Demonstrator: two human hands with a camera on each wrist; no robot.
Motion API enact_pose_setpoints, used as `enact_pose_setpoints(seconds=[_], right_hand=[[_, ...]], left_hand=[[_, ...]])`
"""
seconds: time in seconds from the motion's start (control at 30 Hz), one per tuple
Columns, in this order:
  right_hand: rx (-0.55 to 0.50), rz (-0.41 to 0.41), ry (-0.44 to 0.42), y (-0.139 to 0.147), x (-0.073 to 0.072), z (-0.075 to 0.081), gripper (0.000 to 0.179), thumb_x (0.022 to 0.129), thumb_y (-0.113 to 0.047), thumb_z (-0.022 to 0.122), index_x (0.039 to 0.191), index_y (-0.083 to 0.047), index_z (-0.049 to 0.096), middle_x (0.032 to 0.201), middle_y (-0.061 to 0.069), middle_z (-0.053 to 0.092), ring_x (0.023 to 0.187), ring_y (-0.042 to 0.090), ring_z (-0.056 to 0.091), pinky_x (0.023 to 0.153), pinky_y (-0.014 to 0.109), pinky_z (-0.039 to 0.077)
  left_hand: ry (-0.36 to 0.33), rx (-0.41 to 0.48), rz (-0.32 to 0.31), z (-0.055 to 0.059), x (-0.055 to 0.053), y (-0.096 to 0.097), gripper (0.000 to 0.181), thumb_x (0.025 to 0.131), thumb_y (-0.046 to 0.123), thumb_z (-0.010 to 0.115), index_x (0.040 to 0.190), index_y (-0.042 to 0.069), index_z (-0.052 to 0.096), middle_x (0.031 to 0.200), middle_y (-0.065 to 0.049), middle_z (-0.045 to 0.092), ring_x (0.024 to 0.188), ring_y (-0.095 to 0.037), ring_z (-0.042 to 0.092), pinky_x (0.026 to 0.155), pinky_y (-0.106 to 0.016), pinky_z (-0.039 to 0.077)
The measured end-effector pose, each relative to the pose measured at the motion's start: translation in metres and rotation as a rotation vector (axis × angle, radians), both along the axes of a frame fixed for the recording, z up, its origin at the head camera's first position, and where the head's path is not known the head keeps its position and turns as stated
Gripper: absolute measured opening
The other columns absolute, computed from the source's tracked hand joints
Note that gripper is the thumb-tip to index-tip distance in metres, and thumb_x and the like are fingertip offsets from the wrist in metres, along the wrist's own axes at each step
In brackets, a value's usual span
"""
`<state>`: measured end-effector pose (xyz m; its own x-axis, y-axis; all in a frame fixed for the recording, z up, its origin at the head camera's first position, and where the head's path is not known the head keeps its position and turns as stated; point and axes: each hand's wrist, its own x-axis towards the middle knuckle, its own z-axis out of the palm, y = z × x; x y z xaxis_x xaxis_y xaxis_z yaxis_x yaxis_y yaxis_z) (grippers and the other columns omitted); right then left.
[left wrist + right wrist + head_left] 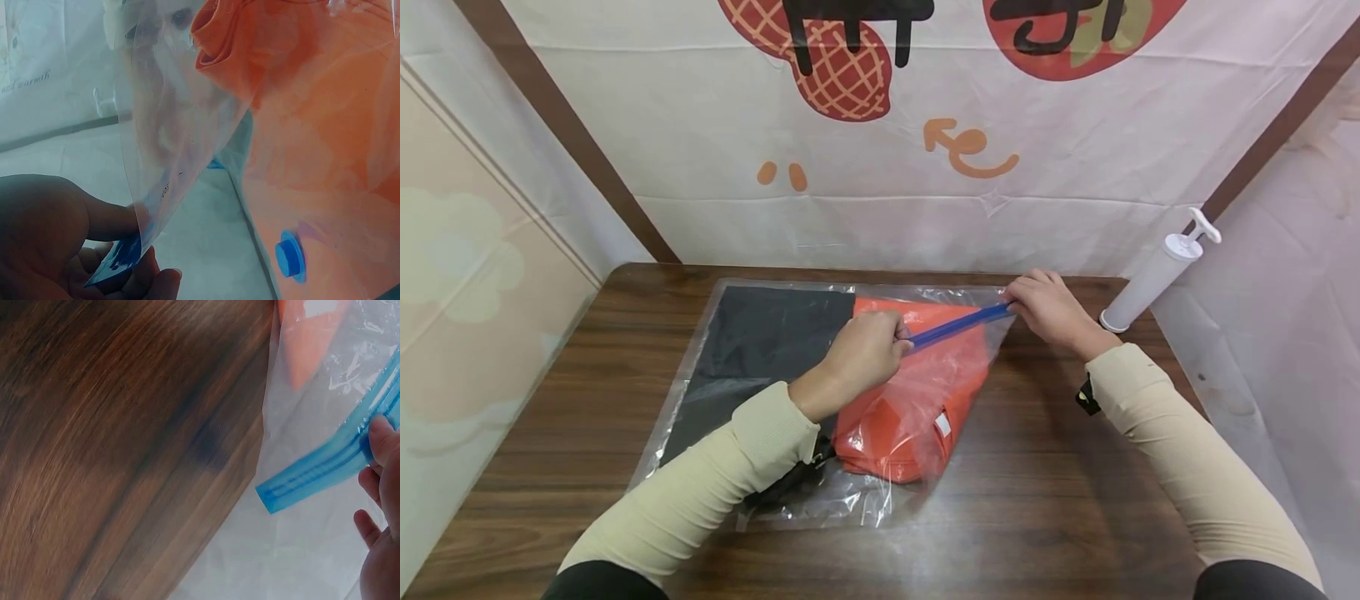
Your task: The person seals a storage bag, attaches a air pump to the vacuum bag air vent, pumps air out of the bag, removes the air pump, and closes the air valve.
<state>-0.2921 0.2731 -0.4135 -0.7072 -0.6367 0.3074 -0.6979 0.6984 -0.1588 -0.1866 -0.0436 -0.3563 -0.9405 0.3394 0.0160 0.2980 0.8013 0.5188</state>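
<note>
A large clear plastic zip bag [850,504] lies on the table with a folded black cloth [767,333] and an orange cloth item [891,433] inside. Its right edge, with a blue zip strip [958,327], is lifted and slants up to the right. My left hand [865,346] pinches one end of the strip. Toward the far corner, my right hand [1051,307] pinches the strip between thumb and fingers. The right wrist view shows a free tail of the blue strip [312,472] beyond the fingertips. In the left wrist view, a blue valve cap [289,256] sits on the bag.
A white hand pump [1153,279] stands tilted at the table's back right corner. The brown wooden table [1037,500] ends at a printed cloth wall [880,225] behind, with more cloth on both sides.
</note>
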Motion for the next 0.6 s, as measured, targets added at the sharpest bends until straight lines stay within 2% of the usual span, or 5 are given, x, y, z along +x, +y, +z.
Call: enact_pose_setpoints(seconds=[0.23, 0.43, 0.53, 0.6], right_hand=[[-0.031, 0.011, 0.023, -0.0012, -0.0006, -0.0014, 0.01, 0.091, 0.006, 0.069, 0.093, -0.003, 0.065, 0.094, 0.012, 0.07, 0.093, 0.032, 0.054, 0.083, 0.052, 0.042], [-0.019, 0.0, -0.016, 0.0031, -0.0013, 0.0032, 0.008, 0.092, -0.001, 0.072, 0.095, -0.005, 0.067, 0.095, 0.009, 0.07, 0.092, 0.03, 0.054, 0.085, 0.051, 0.043], [-0.013, 0.006, -0.028, 0.0039, -0.0015, 0.0049, 0.008, 0.091, -0.002, 0.073, 0.095, -0.006, 0.067, 0.094, 0.008, 0.069, 0.092, 0.03, 0.054, 0.086, 0.05, 0.042], [-0.014, 0.013, -0.025, 0.0031, -0.0009, 0.0061, 0.008, 0.091, -0.001, 0.073, 0.094, -0.005, 0.066, 0.093, 0.008, 0.068, 0.092, 0.03, 0.054, 0.086, 0.05, 0.042]], left_hand=[[0.004, 0.005, -0.005, 0.0006, 0.0015, -0.0005, 0.023, 0.1, 0.016, 0.067, 0.079, 0.012, 0.059, 0.07, 0.001, 0.059, 0.062, -0.014, 0.053, 0.064, -0.032, 0.043], [0.015, 0.002, -0.006, 0.0003, 0.0012, -0.0008, 0.017, 0.1, 0.016, 0.067, 0.084, 0.012, 0.063, 0.076, 0.002, 0.063, 0.066, -0.012, 0.057, 0.068, -0.033, 0.048], [-0.003, -0.023, -0.005, 0.0002, 0.0004, -0.0028, 0.02, 0.1, 0.015, 0.067, 0.082, 0.011, 0.061, 0.073, 0.0, 0.061, 0.064, -0.013, 0.054, 0.065, -0.032, 0.045], [-0.028, -0.075, -0.002, -0.0002, -0.001, -0.0043, 0.022, 0.1, 0.015, 0.065, 0.079, 0.011, 0.059, 0.07, -0.002, 0.058, 0.062, -0.015, 0.051, 0.06, -0.033, 0.042]])
